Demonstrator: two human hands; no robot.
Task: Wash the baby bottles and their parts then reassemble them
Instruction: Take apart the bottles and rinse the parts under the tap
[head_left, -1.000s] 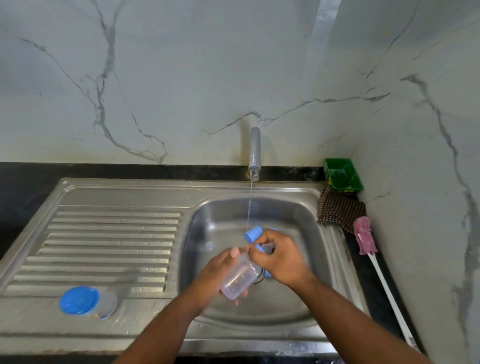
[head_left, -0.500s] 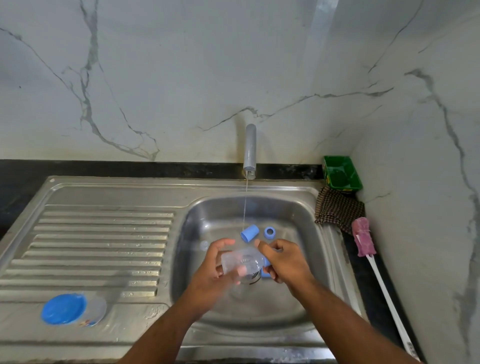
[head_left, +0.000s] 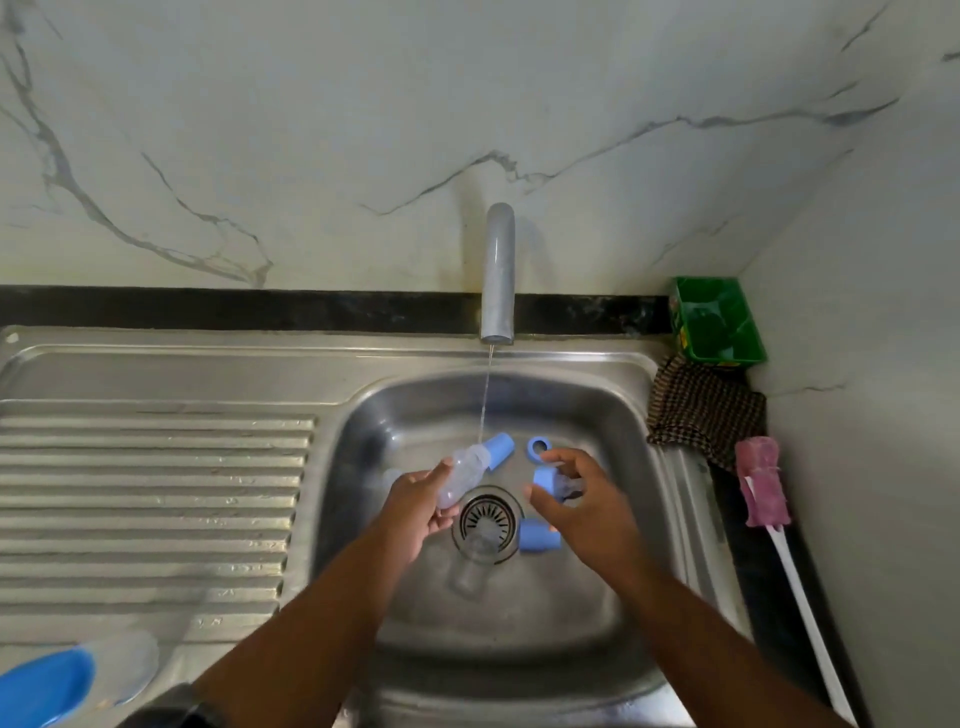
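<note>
Rinsing step, I judge: the left hand grips a clear bottle under the thin stream from the tap, over the sink; the right hand hovers just above a blue collar, fingers loose and empty; next it likely must pinch that collar

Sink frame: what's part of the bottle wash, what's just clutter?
Job: clear bottle in left hand, second bottle at drain, blue caps, blue ring, blue collar, running tap.
Lying about: green tray, checked cloth, pink brush (untouched), blue-lidded container.
</note>
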